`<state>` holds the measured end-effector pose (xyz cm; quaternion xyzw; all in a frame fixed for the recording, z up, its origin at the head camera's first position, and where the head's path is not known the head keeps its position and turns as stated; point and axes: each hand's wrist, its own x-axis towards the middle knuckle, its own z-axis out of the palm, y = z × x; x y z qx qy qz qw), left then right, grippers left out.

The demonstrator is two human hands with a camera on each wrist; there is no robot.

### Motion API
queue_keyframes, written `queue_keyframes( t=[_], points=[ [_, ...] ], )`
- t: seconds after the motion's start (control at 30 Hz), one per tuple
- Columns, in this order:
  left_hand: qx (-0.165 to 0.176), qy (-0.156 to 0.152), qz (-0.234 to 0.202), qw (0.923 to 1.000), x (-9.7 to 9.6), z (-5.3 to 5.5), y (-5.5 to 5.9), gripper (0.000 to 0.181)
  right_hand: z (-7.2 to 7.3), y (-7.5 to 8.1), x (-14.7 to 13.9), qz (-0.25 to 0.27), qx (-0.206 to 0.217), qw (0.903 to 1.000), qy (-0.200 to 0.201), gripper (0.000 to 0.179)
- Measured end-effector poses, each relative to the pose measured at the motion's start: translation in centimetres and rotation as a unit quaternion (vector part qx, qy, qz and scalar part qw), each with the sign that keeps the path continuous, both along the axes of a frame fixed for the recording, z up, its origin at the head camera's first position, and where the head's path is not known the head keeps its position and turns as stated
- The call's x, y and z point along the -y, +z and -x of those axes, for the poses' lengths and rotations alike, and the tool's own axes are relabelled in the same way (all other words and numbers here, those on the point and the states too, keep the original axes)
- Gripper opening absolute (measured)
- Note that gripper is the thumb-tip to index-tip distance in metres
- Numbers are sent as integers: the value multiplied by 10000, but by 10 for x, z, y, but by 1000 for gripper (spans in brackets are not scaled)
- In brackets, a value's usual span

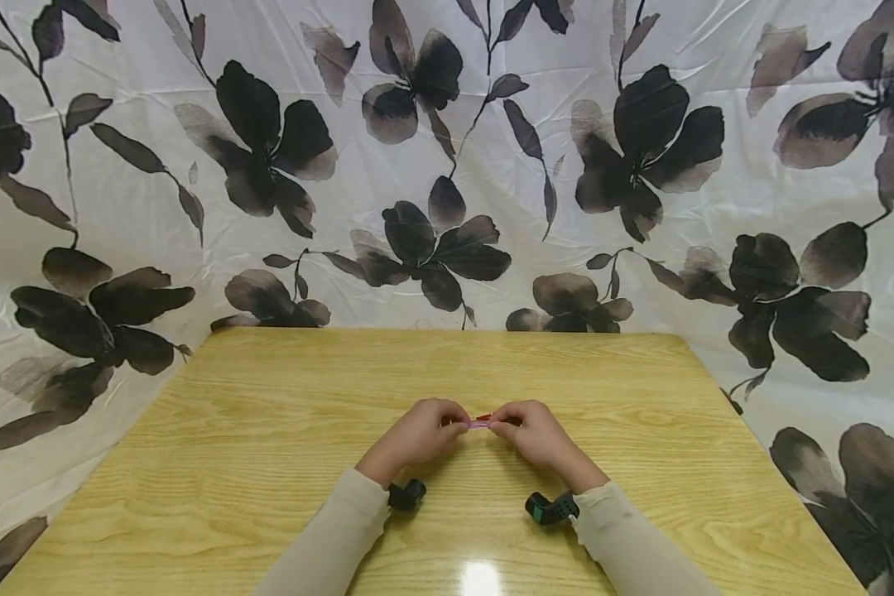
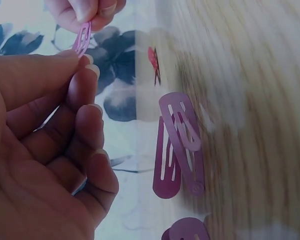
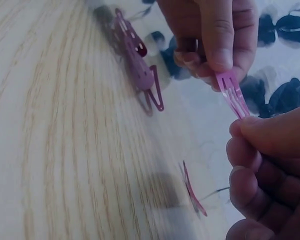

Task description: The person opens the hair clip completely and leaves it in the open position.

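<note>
A small pink snap hair clip (image 1: 479, 425) is stretched between my two hands over the middle of the table. My left hand (image 1: 426, 430) pinches one end of it between thumb and forefinger. The other end is in the thumb and forefinger of my right hand (image 1: 534, 432). Seen from the left wrist, the slotted middle of the pink clip (image 2: 83, 36) shows between the fingertips. Below the hands, a mauve snap clip (image 2: 177, 131) lies crossed over a darker clip (image 2: 165, 189). A red clip (image 3: 192, 192) lies apart from them on the table.
At the bottom of the left wrist view, part of another mauve clip (image 2: 190, 230) shows. The wood-grain table (image 1: 283, 372) meets a floral cloth (image 1: 521, 199) at its back and sides. Dark bands (image 1: 406, 497) are on both wrists.
</note>
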<state>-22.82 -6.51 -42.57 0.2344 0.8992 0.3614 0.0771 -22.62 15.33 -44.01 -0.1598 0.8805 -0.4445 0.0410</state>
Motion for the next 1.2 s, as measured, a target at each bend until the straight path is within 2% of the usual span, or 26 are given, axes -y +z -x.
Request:
queue_keyframes(
  t=[0.2, 0.4, 0.53, 0.97, 1.1, 1.2],
  points=[
    [458, -81, -554, 9974, 7, 0, -4, 23, 1, 1, 2, 121, 36, 9998, 119, 14],
    [999, -86, -1141, 9884, 13, 1, -7, 27, 3, 0, 4, 134, -121, 9994, 290, 12],
    [1244, -80, -1355, 9829, 16, 0, -8, 27, 4, -1, 5, 160, -153, 9990, 395, 12],
    [1545, -199, -1852, 9703, 21, 0, -10, 27, 6, 2, 4, 452, 137, 9961, 752, 19],
    [1519, -191, -1917, 9694, 22, 0, -10, 29, 7, 3, 3, 514, 156, 9955, 787, 18],
    [1427, -158, -1880, 9716, 21, -1, -9, 29, 8, 3, 2, 571, 173, 9949, 818, 18]
  ],
)
